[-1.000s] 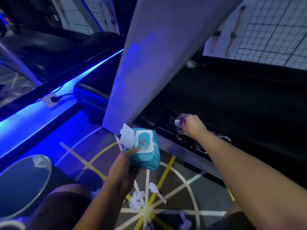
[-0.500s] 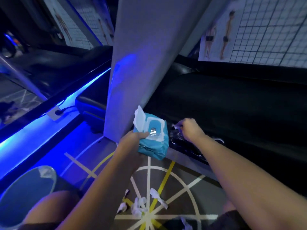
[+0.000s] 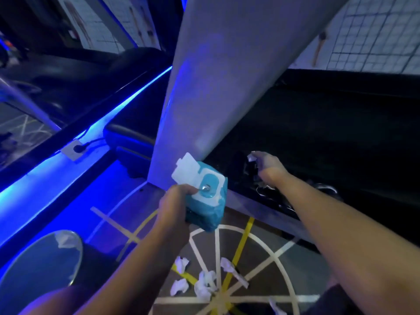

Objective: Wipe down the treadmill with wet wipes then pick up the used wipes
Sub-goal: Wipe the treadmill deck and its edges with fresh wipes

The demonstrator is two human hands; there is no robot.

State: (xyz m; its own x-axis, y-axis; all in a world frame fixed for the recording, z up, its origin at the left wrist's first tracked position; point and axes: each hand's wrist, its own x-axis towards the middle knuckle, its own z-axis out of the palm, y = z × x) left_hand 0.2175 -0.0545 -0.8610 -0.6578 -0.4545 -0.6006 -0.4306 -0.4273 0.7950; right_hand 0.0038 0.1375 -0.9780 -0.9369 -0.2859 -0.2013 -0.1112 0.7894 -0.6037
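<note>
"Treadmill (image 3: 318,137): position to be stated."

"The dark deck is recorded across the right half of the view. A grey upright (image 3: 216,87) is seen rising from its near edge."

"Hands?"

"The left hand (image 3: 175,205) is closed round a teal pack of wet wipes (image 3: 206,201), which is held above the floor (image 3: 268,253) just in front of the upright's foot. The pack's white lid (image 3: 185,170) is flipped up. The right hand (image 3: 270,167) is curled, and a white wipe (image 3: 251,157) is pinched at its fingertips over the deck's near edge. Contact with the surface cannot be confirmed, as that area is blurred."

"Used wipes (image 3: 204,285)?"

"Several crumpled ones are noted on the floor. They are clustered where the white and yellow lines meet, below both forearms and apart from the deck's near edge. One more crumpled piece (image 3: 62,241) is seen on a round surface (image 3: 34,276) at the lower left."
</note>
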